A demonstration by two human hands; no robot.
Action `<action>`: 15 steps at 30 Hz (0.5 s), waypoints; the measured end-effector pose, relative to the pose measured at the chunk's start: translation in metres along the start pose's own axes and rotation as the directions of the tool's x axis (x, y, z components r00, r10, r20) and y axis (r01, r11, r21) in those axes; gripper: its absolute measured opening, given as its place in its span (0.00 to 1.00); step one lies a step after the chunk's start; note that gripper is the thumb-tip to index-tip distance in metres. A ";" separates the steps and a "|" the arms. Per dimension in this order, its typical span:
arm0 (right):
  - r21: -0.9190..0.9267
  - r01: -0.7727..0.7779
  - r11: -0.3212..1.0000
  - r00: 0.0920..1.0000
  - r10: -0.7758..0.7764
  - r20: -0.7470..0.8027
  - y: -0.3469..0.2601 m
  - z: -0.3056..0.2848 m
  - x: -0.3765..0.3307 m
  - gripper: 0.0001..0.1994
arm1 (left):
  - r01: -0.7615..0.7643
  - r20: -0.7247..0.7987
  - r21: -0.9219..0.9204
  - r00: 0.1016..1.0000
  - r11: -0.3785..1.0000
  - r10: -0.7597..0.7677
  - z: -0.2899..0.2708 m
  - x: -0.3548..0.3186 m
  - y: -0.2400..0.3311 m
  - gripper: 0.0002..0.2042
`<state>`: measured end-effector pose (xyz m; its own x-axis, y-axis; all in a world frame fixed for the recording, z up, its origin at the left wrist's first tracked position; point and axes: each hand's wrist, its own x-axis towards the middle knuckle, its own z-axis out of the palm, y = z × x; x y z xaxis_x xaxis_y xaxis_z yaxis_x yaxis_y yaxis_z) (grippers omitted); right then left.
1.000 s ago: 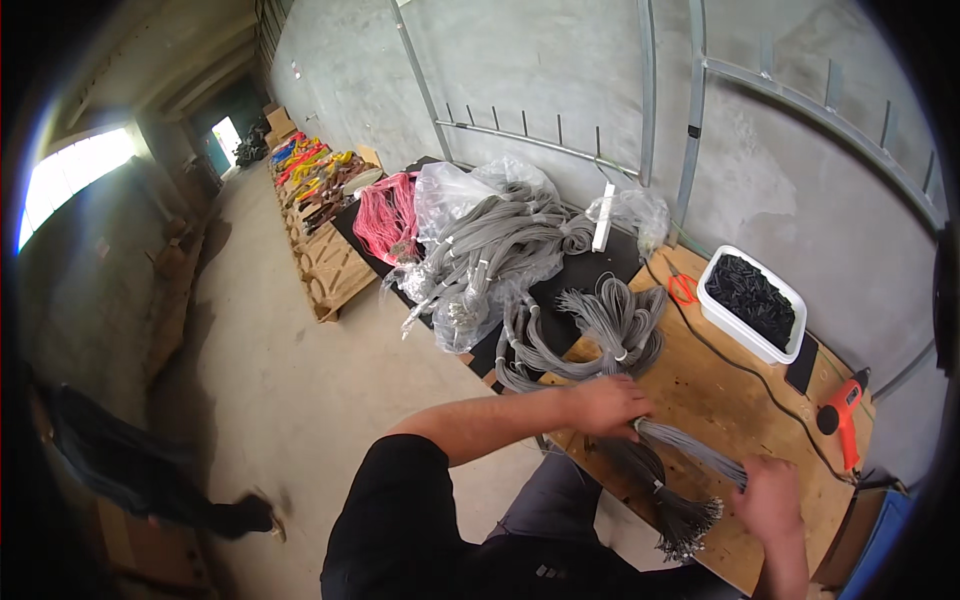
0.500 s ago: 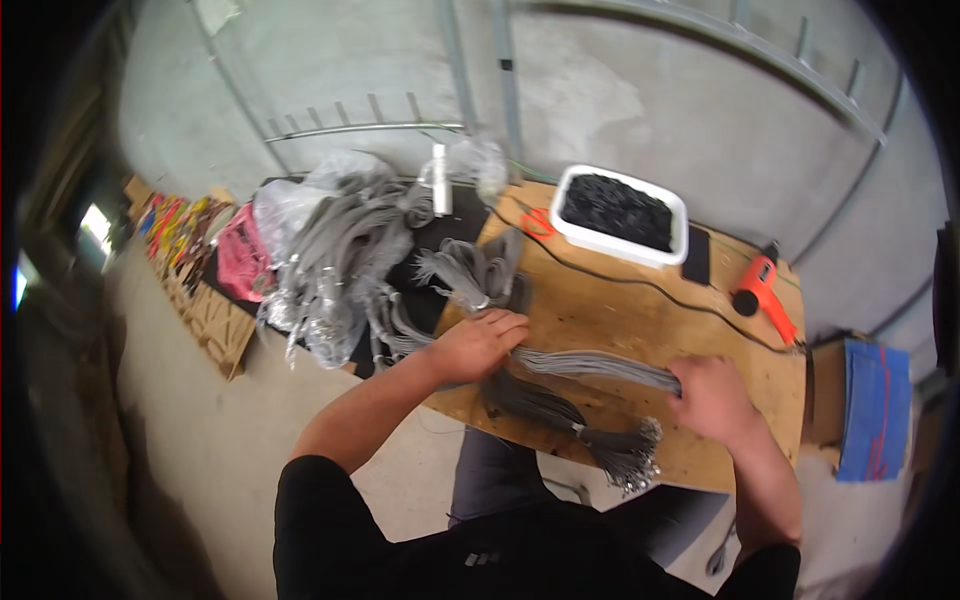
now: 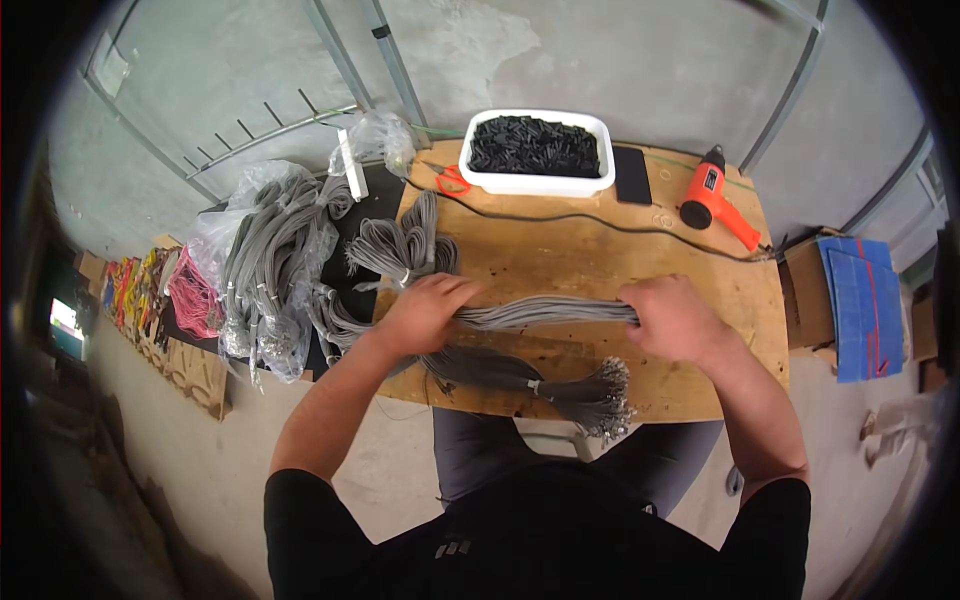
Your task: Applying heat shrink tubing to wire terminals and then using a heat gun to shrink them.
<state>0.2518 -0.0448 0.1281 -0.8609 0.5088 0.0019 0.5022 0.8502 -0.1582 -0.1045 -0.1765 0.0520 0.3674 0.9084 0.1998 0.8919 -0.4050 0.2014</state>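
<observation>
A bundle of thin grey cables (image 3: 555, 312) stretches sideways over the wooden tabletop between my hands. My right hand (image 3: 672, 318) is closed around its right end, hiding the tips. My left hand (image 3: 428, 312) grips the bundle's left part, its fingers curled over the strands. Below it, near the table's front edge, lies a darker grey cable bundle (image 3: 480, 368), tied near its right end, with shiny silver ends (image 3: 608, 398) fanned out. Just beyond my left hand sits a looped, tied grey cable bundle (image 3: 400, 245).
A white tray (image 3: 535, 184) of short black tube pieces stands at the back, near orange-handled scissors (image 3: 452, 180), a black phone-like slab (image 3: 631, 176) and an orange heat gun (image 3: 712, 197). A black cord (image 3: 560, 217) crosses the table. More grey cables (image 3: 270, 245) pile up at left.
The view has shifted, so the table appears further left and higher. Both hands still hold the grey cable bundle, which now lies straighter and more level between them.
</observation>
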 end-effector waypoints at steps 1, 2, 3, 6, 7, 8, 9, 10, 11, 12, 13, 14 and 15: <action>0.016 0.017 1.000 1.000 -0.016 -0.020 0.001 -0.001 0.000 0.09 | 0.072 0.006 -0.168 0.997 0.983 -0.072 -0.003 0.009 0.017 0.20; 0.027 0.015 1.000 1.000 -0.014 -0.016 0.000 -0.004 0.002 0.09 | 0.090 0.104 -0.135 0.992 0.987 -0.077 -0.006 0.015 0.026 0.16; 0.013 0.030 0.999 0.999 -0.030 -0.025 -0.001 -0.009 0.005 0.09 | 0.093 0.116 -0.138 0.990 0.986 -0.077 0.003 0.011 0.013 0.16; 0.014 0.053 0.999 0.998 -0.053 0.017 0.003 -0.008 0.012 0.10 | 0.037 0.235 0.288 0.966 0.957 -0.109 0.009 -0.014 -0.041 0.13; 0.014 0.041 0.999 0.997 -0.042 0.067 0.005 -0.006 0.012 0.10 | 0.030 0.242 0.287 0.965 0.957 -0.102 0.007 -0.015 -0.044 0.13; 0.018 0.035 0.999 0.997 -0.036 0.064 0.006 -0.002 0.012 0.10 | 0.003 0.188 0.257 0.981 0.966 -0.053 0.005 -0.015 -0.046 0.15; 0.012 0.027 1.000 0.998 -0.028 0.060 0.008 0.003 0.012 0.10 | -0.025 0.132 0.230 0.991 0.973 -0.006 0.003 -0.014 -0.047 0.17; 0.000 0.009 1.000 0.999 -0.009 0.053 0.014 0.005 0.012 0.10 | 0.010 0.192 0.179 0.980 0.984 -0.044 -0.001 -0.003 -0.034 0.26; 0.003 0.000 1.000 0.999 0.000 0.044 0.016 0.006 0.012 0.10 | 0.008 0.125 0.169 0.992 0.986 -0.030 -0.004 0.005 -0.017 0.31; 0.005 -0.014 1.000 0.999 0.014 0.050 0.017 0.003 0.010 0.10 | -0.005 0.049 0.149 0.999 0.989 -0.002 -0.005 0.019 0.004 0.37; 0.012 -0.019 1.000 0.998 0.019 0.053 0.017 0.002 0.010 0.10 | 0.000 0.077 -0.040 0.997 0.999 0.003 -0.008 0.038 0.028 0.42; 0.006 -0.034 0.999 0.999 0.033 0.043 0.016 0.000 0.011 0.10 | 0.048 0.101 -0.123 0.994 0.991 -0.035 -0.010 0.057 0.055 0.40; 0.013 -0.012 1.000 0.998 0.012 0.063 0.016 0.000 0.013 0.10 | 0.092 0.128 -0.209 0.990 0.974 -0.066 -0.004 0.075 0.078 0.39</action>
<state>0.2486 -0.0250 0.1252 -0.8585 0.5091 -0.0620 0.5117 0.8421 -0.1705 -0.0083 -0.1399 0.0862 0.3384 0.9390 0.0614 0.8471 -0.3324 0.4146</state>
